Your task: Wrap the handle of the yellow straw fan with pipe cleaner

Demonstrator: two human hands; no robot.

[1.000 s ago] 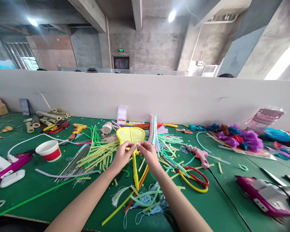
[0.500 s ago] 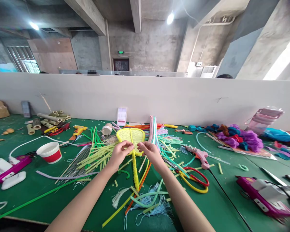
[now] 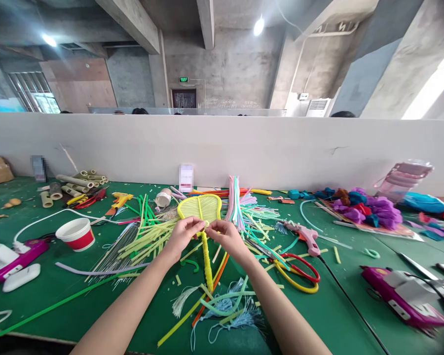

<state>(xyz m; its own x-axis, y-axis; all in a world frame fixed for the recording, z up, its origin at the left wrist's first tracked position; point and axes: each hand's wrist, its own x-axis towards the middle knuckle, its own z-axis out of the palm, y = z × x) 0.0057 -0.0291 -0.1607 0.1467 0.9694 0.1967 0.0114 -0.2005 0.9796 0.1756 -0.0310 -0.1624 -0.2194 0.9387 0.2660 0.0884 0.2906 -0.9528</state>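
We note bright, even light: two ceiling lamps [image 3: 258, 26] glare white, and daylight blows out the opening [image 3: 434, 88] at upper right. Shadows on the green table [image 3: 59, 291] stay soft. Wide-angle bending curves beams and edges; the centre is sharp, corners smear slightly.

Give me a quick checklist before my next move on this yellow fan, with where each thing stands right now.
1. Left hand pinching the yellow fan at its neck: ok.
2. Right hand on the same spot: ok.
3. Fan handle straight, running toward me: ok.
4. Scissors lying apart from both hands: ok.
5. Pink glue gun on the table, to my right: ok.
6. Binding at the neck tight: cannot tell, fingers cover it.
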